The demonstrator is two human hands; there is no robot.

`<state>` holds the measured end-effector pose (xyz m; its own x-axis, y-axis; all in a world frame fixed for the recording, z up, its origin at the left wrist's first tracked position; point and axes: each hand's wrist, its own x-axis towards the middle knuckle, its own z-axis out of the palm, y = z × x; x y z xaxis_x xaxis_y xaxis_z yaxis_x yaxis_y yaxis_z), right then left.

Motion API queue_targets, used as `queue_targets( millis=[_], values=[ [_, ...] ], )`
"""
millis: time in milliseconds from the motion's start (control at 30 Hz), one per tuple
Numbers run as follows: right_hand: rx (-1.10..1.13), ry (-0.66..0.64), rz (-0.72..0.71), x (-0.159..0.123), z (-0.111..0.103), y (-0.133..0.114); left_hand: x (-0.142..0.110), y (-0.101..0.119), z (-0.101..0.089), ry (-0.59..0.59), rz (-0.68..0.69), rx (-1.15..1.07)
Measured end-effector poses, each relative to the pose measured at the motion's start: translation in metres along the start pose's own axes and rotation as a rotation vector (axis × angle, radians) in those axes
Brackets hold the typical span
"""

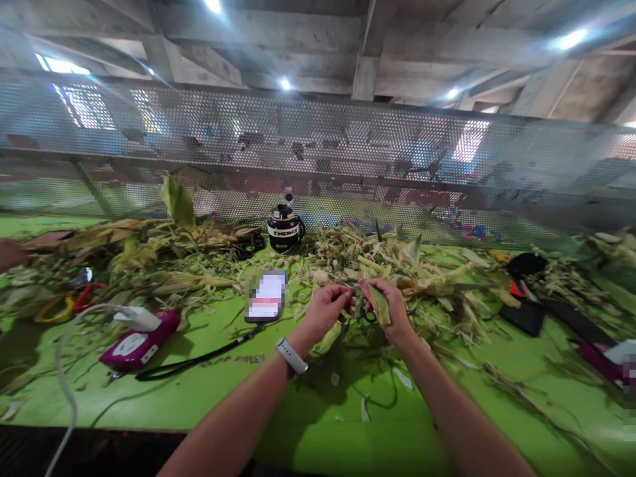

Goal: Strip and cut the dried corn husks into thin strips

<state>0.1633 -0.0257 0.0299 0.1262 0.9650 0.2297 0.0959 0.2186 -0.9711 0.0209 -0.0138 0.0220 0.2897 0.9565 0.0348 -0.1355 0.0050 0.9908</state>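
Both my hands meet over the green table (308, 424), just in front of a heap of corn husks (397, 265). My left hand (325, 308), with a white watch on its wrist, is closed around a husk piece. My right hand (392, 305) is closed on a green husk strip (381, 306) and what looks like small dark-handled scissors (366, 310) between the two hands. More husk hangs below the hands. What exactly the left fingers pinch is partly hidden.
A phone (267, 296) lies left of my hands, a black-and-white jug (285, 228) behind it. A magenta power bank (142, 341) with white cable and a black lanyard (199, 361) lie at left. Dark tools (527, 311) lie at right. A perforated metal screen (318, 152) backs the table.
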Motion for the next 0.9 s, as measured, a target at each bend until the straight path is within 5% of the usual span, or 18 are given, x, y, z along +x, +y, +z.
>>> queue_targets(
  millis=[900],
  values=[
    [0.031,0.035,-0.134,-0.0031,0.0055,0.0055,-0.0017,-0.0003,-0.0015,0.007,0.018,-0.147]
  ],
)
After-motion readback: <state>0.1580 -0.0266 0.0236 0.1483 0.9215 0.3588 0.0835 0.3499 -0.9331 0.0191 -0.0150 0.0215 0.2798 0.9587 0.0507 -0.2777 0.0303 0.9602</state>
